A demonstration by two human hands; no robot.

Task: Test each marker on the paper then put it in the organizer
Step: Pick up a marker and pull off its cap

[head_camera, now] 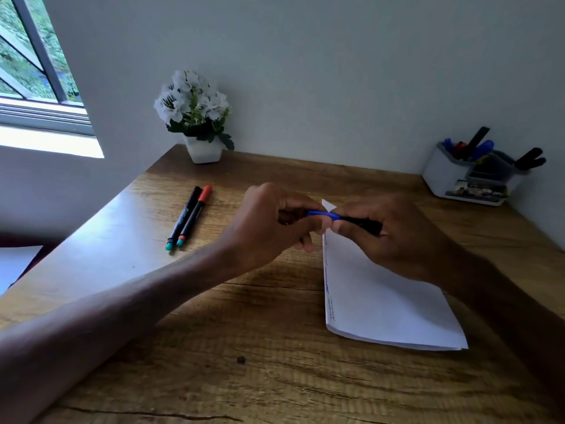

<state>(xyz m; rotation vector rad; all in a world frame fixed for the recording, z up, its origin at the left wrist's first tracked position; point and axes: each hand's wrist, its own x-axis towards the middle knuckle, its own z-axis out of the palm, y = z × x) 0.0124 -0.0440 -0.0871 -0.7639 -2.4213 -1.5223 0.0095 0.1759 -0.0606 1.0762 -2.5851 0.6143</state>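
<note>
This looks like a study corner in a home or a small office. A wooden desk (pixel 275 377) stands in the corner of two plain pale walls (pixel 336 71), beside a window (pixel 36 71) with green outside. On the desk are a small pot of white flowers (pixel 202 149), a desk organizer (pixel 443 175) with markers (pixel 482 147) standing in it, two more markers (pixel 185 215) lying side by side, and a stack of paper (pixel 382 301).

Left hand (pixel 269 223), right hand (pixel 397 240) close together, fingers (pixel 347 231) curled round marker (pixel 323 214)
</note>
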